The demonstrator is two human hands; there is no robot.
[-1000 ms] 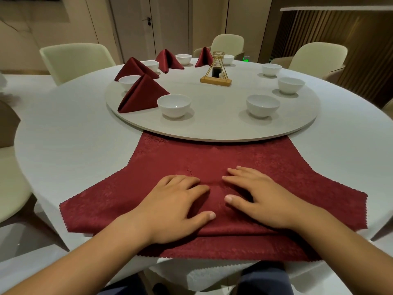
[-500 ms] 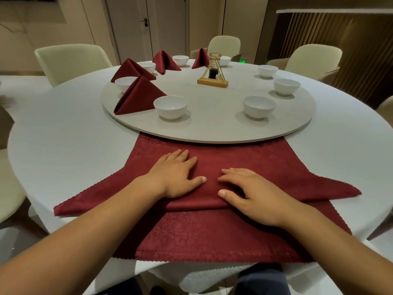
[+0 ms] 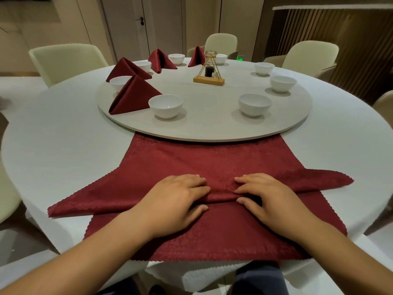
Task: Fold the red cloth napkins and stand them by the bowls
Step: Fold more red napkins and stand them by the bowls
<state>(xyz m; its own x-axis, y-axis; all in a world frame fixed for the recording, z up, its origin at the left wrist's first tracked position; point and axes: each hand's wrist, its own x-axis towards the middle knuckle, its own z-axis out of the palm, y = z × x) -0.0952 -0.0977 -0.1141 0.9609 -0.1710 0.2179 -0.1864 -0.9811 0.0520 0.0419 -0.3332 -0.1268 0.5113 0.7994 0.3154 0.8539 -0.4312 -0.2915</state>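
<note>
The left hand (image 3: pixel 176 200) and right hand (image 3: pixel 270 199) each pinch the red napkin (image 3: pixel 212 158) at its middle fold, apparently to set a straight crease.

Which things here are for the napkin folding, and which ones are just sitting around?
For the job: the flat red napkin, pinched at its fold by the left hand and right hand; the folded napkins already standing; the white bowls.
Just sitting there: the wooden stand in the middle; the chairs; the door.
</note>
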